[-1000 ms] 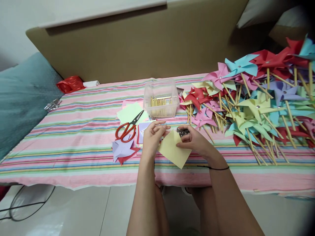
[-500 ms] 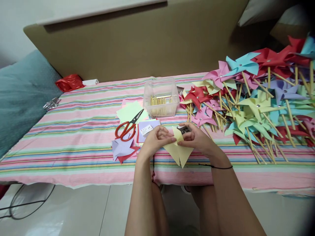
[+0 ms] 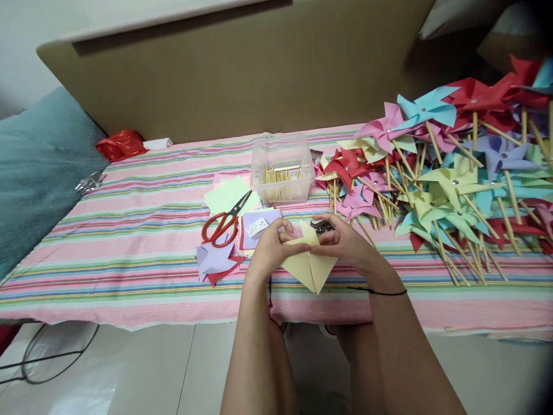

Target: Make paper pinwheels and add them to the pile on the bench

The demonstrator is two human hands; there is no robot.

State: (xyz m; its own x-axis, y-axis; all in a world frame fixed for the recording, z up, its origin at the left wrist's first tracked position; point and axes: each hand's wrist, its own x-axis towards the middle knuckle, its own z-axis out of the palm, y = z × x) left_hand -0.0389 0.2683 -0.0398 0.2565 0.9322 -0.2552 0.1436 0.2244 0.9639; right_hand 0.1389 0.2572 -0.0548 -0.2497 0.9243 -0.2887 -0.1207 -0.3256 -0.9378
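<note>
A pale yellow sheet of paper (image 3: 311,270), slit from its lower corner, is pinched between both hands. My left hand (image 3: 274,249) grips its left side with the thumb on top. From the right, my right hand (image 3: 341,241) pinches the same sheet, thumb meeting the other thumb near its middle. A dark container of small metal pieces (image 3: 323,227) shows just behind the right fingers. Left of the hands are red-handled scissors (image 3: 225,221), a small white box (image 3: 257,228) and purple cut paper (image 3: 214,257).
A clear plastic box (image 3: 283,167) with short wooden sticks stands behind the hands. Many finished paper pinwheels (image 3: 453,181) on sticks are heaped at the right. Light green paper sheets (image 3: 228,195) lie under the scissors. A red plastic bag (image 3: 121,145) sits at the far left.
The yellow paper's lower points have drawn together, narrowing the slit between them. Both hands keep their pinch on the paper. The view has shifted slightly.
</note>
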